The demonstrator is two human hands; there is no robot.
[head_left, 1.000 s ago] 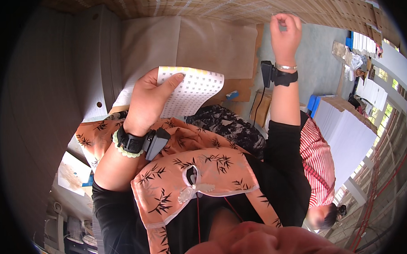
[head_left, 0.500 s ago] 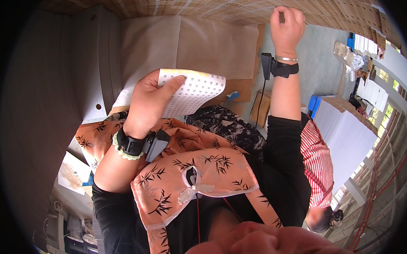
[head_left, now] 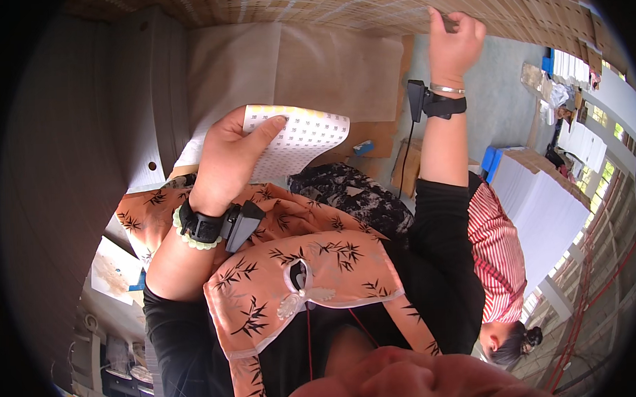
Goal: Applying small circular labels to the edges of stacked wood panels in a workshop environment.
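We see the left hand [head_left: 229, 156] clenched on a sheet of small round stickers [head_left: 298, 137], white with rows of printed dots and a yellow strip along its top edge. The thumb lies across the face of the sheet and the other fingers are hidden behind it, so we cannot make out how they sit. The sheet fans out to the right of the grip, and its lower left part is covered by the hand. Just below the grip, the wrist carries a black band with a small device [head_left: 224, 226] and a pale bead bracelet.

The right hand [head_left: 454, 43] is raised, its fingers curled against stacked brown cardboard [head_left: 367, 8] overhead. The fingertips pinch something at the cardboard's edge, but it is too small for us to identify. Below that grip sit a silver bangle and a second black wrist device [head_left: 434, 103].

Beneath the sheet lies a large brown paper panel [head_left: 292, 66]. An orange patterned garment [head_left: 299, 269] fills the lower middle, and another person in a red striped top [head_left: 498, 255] is partly cut off at the right.
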